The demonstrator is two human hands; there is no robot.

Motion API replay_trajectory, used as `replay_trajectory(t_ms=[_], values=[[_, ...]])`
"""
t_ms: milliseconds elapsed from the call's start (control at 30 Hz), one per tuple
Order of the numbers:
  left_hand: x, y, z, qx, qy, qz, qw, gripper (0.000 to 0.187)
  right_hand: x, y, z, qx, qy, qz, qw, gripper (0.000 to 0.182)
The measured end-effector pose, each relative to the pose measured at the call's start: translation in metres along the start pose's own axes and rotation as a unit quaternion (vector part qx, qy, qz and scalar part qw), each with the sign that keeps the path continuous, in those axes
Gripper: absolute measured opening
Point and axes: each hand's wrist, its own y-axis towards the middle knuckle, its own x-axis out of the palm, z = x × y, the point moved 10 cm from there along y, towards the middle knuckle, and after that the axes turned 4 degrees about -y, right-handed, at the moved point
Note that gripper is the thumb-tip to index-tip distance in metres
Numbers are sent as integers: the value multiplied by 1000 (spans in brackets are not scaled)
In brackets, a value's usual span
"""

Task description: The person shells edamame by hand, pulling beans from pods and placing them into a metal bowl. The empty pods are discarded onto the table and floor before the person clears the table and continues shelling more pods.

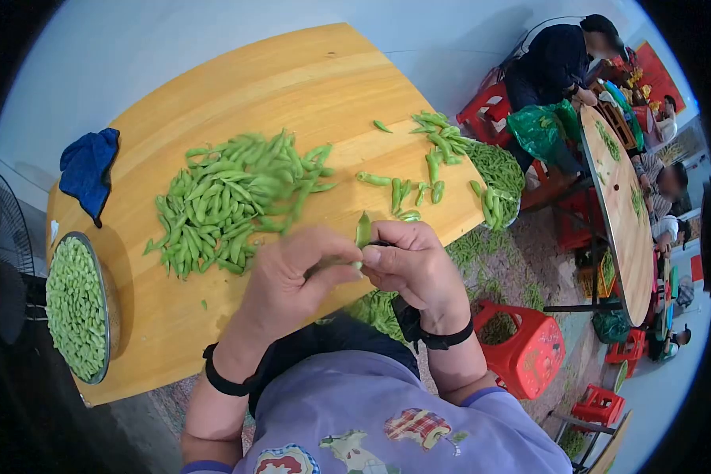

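Note:
My right hand (415, 265) is closed on a green soybean pod (363, 230), which stands up from the fingertips above the table's near edge. A small dark item, too little to make out, shows at those fingers. My left hand (296, 268) meets it from the left, thumb and forefinger pinched by a pale green bean (357, 265). Beyond my left hand lies a big heap of whole pods (221, 205), part of it blurred. Several loose pods (396, 193) are scattered past my right hand. At the far left stands a metal bowl (107, 304) full of shelled beans (75, 308).
The wooden table (292, 79) also holds a dark blue cloth (89, 174). A container of pods (498, 178) is off its right edge. Red stools (521, 347) and pod litter cover the floor there. Other people, one in dark clothes (549, 67), sit around another table (612, 197).

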Motion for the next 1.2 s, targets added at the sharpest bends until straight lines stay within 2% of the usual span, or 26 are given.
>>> replay_trajectory(t_ms=[100, 200, 333, 400, 433, 467, 500, 533, 600, 633, 700, 733, 800, 833, 867, 933, 967, 1000, 1033, 1067, 1133, 1167, 1200], values=[[2, -2, 8, 43, 49, 14, 998, 18, -1, 1, 1, 13, 40, 2, 999, 14], [5, -2, 10, 45, 96, 0, 994, 16, 0, 2, 9, 49, 96, 3, 994, 14], [9, -3, 7, 15, 152, -18, 988, 17, -2, 2, 16, 54, 51, 13, 997, 14], [5, -5, -5, -31, 101, -18, 994, 15, -7, 0, 8, 20, -74, 60, 995, 14], [5, -6, -6, -31, 101, -18, 994, 15, -6, -1, 7, 20, -73, 59, 995, 14], [0, -11, -29, -140, -42, 15, 989, 13, -7, -2, 0, -3, -122, 75, 990, 15], [0, -19, -50, -243, -183, 48, 951, 10, -8, -2, -7, -26, -171, 89, 981, 17], [-2, -19, -51, -241, -182, 50, 952, 10, -7, -1, -8, -28, -172, 86, 981, 17], [8, -25, -62, -299, -408, 68, 860, 5, -11, -4, -19, -53, -303, 124, 943, 17], [6, -23, -64, -297, -406, 69, 861, 5, -13, -2, -19, -55, -303, 123, 943, 17], [7, -28, -74, -336, -511, 111, 783, 9, -23, 2, -22, -75, -281, 142, 946, 22], [5, -28, -74, -334, -511, 114, 784, 9, -24, 5, -24, -77, -282, 138, 946, 22], [8, -32, -76, -352, -552, 119, 747, 16, -34, 6, -31, -76, -328, 185, 923, 35], [7, -31, -75, -350, -551, 120, 748, 16, -38, 7, -28, -75, -348, 187, 915, 46], [5, -33, -75, -361, -532, 125, 756, 19, -37, 7, -29, -77, -349, 186, 915, 46], [5, -35, -76, -371, -512, 132, 763, 22, -36, 1, -37, -123, -294, 208, 925, 40], [2, -34, -75, -355, -492, 137, 783, 22, -33, -3, -37, -124, -294, 206, 925, 40], [-2, -33, -74, -340, -470, 143, 802, 22, -17, -6, -43, -168, -322, 155, 919, 35], [-3, -34, -75, -339, -469, 144, 803, 22, -3, -8, -48, -211, -348, 105, 907, 29], [2, -35, -75, -347, -489, 130, 789, 22, -2, -6, -49, -211, -349, 105, 907, 29], [7, -36, -76, -356, -509, 115, 775, 23, -5, 4, -51, -193, -402, 152, 882, 17], [15, -38, -75, -358, -606, 126, 699, 22, -12, 12, -50, -182, -446, 181, 858, 13], [22, -38, -73, -354, -695, 135, 611, 22, -14, 15, -48, -183, -446, 181, 857, 13]])
